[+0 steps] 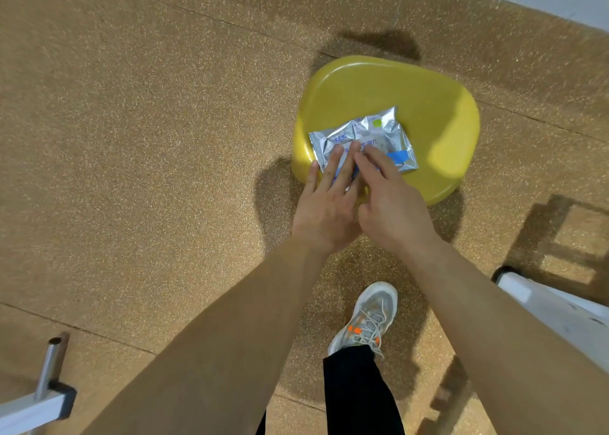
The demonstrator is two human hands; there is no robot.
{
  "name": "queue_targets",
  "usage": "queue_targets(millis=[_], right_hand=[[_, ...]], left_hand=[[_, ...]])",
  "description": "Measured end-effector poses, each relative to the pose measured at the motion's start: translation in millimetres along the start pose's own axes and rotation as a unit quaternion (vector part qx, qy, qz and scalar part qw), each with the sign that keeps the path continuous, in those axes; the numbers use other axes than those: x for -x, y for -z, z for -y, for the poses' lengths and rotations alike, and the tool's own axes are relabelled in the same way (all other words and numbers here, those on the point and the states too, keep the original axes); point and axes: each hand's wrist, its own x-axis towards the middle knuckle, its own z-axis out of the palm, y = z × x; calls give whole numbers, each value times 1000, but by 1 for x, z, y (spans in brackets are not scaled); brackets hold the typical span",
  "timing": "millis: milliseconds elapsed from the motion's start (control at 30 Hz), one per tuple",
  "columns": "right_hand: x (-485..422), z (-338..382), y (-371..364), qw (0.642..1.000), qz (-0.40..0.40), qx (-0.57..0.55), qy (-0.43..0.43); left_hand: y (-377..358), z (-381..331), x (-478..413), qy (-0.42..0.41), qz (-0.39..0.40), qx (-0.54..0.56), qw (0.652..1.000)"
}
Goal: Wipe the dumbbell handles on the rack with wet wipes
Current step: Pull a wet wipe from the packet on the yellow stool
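Wet-wipe pack (372,131) sits at stool's (412,88) near edge; left hand (326,214) presses it flat-fingered, likely steadying it; right hand (395,214) touches it, grip unclear.

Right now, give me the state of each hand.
Left hand: open, resting flat on the wipes pack.
Right hand: touching the pack; grip cannot be told.

A yellow plastic stool (428,105) is standing on the speckled tan floor (148,138), and a silvery pack of wet wipes (379,128) is lying flat on its seat, toward the near edge. A grey sneaker (369,319) is resting on the floor near the stool.
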Motion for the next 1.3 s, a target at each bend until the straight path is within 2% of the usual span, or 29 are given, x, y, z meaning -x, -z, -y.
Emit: queue_targets(millis=[233,400,567,633,700,867,1300], right_hand=[[4,-16,-7,996,16,86,-6],[-1,-26,2,990,33,126,-48],[-5,-27,2,992,69,96,-52],[-6,-27,-1,991,73,95,-55],[-6,-27,-3,991,73,95,-58],[-7,-30,-1,992,68,93,-50],[-18,-33,13,989,90,113,-40]], left_hand=[[-1,6,-1,-18,-4,27,999],[5,5,0,-13,-13,61,998],[20,1,-5,34,-135,128,982],[23,0,-13,12,-200,106,974],[26,0,-24,-11,-228,79,971],[20,4,-39,-35,-71,19,997],[25,3,-46,-15,-31,-40,999]])
